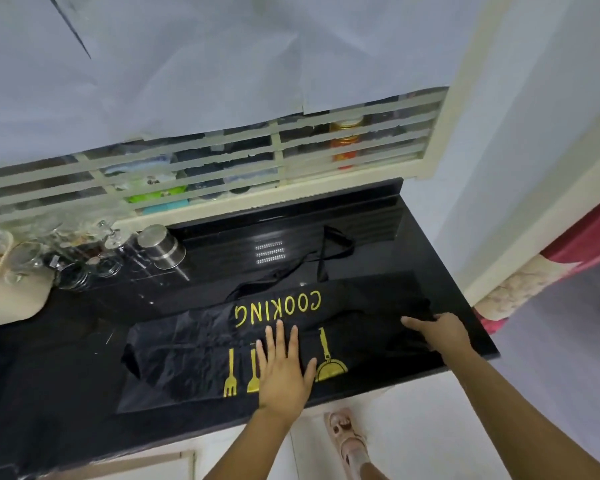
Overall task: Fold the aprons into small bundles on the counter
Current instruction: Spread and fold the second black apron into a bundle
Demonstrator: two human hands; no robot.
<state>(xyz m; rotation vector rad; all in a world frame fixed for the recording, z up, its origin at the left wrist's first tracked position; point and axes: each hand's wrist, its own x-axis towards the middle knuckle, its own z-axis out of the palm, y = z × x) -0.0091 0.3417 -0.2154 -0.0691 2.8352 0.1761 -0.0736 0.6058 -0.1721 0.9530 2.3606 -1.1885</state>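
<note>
Black apron (201, 348) with yellow "COOKING" lettering plus yellow fork and pan prints, on a glossy black worktop (413, 244) (basically black on black). Silver steel canister (161, 247), cream window grille (201, 168), pale blue-white walls.

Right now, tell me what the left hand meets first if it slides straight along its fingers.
Left hand, flat on the apron, would cross the COOKING print, then probably reach the loose strap; depth is unclear.

A steel canister (161, 246) stands beside glass jars (80, 268) below a louvred window (222, 161)
</note>
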